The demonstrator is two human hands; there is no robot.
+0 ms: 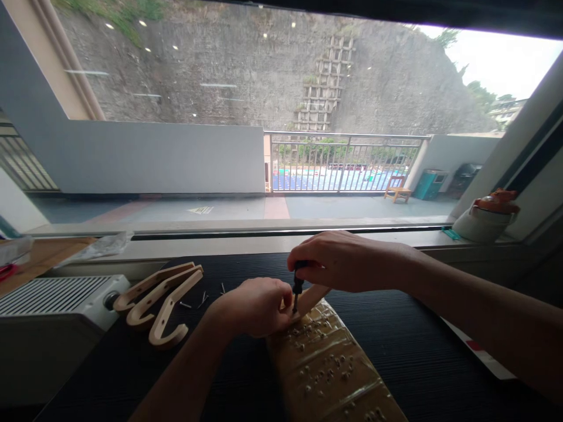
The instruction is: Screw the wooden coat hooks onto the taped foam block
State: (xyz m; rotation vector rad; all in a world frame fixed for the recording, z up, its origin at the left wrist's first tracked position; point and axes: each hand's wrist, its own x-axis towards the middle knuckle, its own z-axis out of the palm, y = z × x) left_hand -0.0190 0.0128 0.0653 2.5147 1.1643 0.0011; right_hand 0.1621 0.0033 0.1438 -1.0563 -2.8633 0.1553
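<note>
My right hand (341, 261) is closed round the black handle of a screwdriver (298, 288), held upright with its tip down on a wooden hook (310, 299). That hook lies on the near end of a tape-wrapped board (329, 366) pocked with small holes. My left hand (257, 305) is curled and presses on the hook right beside the screwdriver tip. Three more wooden hooks (160, 299) lie together to the left on the black table (422, 340). A few small screws (202, 299) lie between those hooks and my left hand.
A white ribbed heater (53, 302) stands at the left edge. A window sill (246, 243) runs behind the table, with a white pot with an orange lid (486, 217) at its right end and clear plastic wrap (99, 246) at the left.
</note>
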